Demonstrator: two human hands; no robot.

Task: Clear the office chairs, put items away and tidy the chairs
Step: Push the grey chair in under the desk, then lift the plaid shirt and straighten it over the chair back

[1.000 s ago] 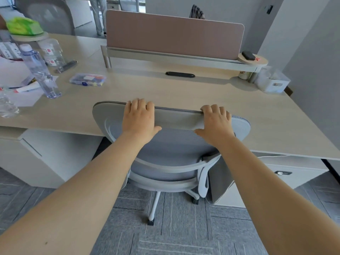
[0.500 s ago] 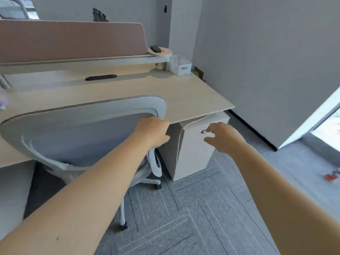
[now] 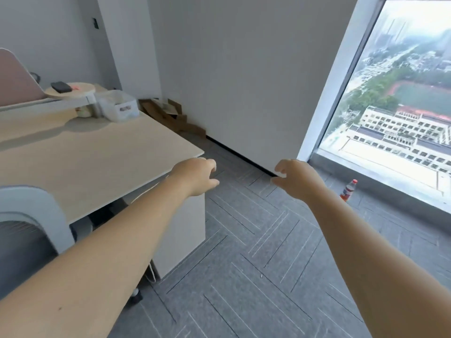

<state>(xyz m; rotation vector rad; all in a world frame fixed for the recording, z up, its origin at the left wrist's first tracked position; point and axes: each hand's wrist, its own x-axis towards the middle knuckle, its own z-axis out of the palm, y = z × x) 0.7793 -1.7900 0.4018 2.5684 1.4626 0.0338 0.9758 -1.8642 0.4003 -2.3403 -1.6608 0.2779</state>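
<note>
Two empty hands, left grip (image 3: 195, 176), right grip (image 3: 296, 178), chair (image 3: 31, 215) far left

Head view looks forward and down; desk corner (image 3: 190, 152) near.

one chair (image 3: 29, 215) (partly seen), one desk (image 3: 80, 157), one bottle (image 3: 348, 190), two hands (image 3: 197, 176)

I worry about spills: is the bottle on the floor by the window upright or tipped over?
Upright. The bottle stands on the carpet beside the window, red cap at the top.
</note>
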